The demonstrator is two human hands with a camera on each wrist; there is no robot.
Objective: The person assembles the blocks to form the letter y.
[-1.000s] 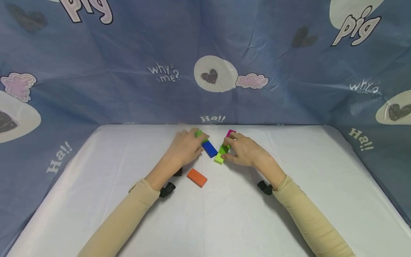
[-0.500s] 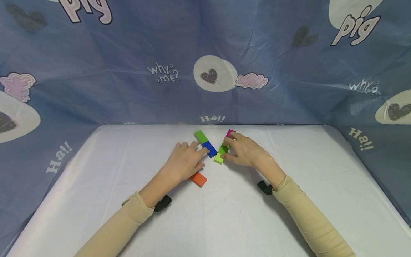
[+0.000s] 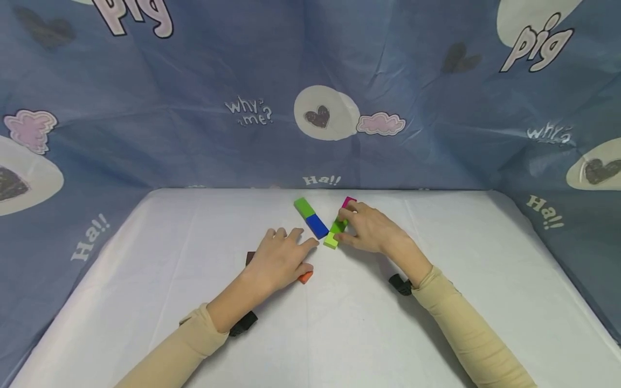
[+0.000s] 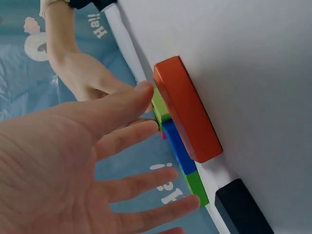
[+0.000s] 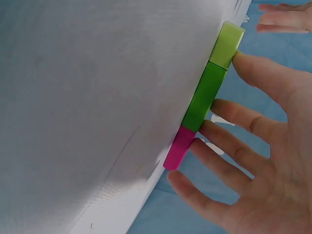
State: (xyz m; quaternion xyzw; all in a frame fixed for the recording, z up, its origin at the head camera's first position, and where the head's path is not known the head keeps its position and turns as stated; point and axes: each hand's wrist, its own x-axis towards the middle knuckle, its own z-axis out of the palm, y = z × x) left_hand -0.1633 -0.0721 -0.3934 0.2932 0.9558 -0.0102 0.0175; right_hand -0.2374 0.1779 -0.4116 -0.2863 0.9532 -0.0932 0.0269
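Note:
My left hand (image 3: 278, 260) hovers over an orange block (image 4: 187, 109), fingers spread and holding nothing; in the head view it covers most of that block. A dark block (image 4: 241, 207) lies beside the orange one, partly hidden under the hand in the head view. My right hand (image 3: 371, 227) rests its fingertips along a slanted row: a light green block (image 5: 227, 45), a green block (image 5: 204, 96) and a magenta block (image 5: 179, 147), placed end to end. Its fingers are spread, not wrapped round any block. A blue block (image 3: 317, 226) and another green block (image 3: 304, 207) form a second slanted row, whose near end meets the first.
A white cloth (image 3: 359, 318) covers the table. Behind it and at both sides hangs a blue printed curtain (image 3: 194, 140). A black strap (image 3: 400, 284) is on the right wrist, and another black strap (image 3: 243, 323) on the left.
My left hand has let go of the far green block and drawn back toward me, over the orange block. The right hand has stayed at its row.

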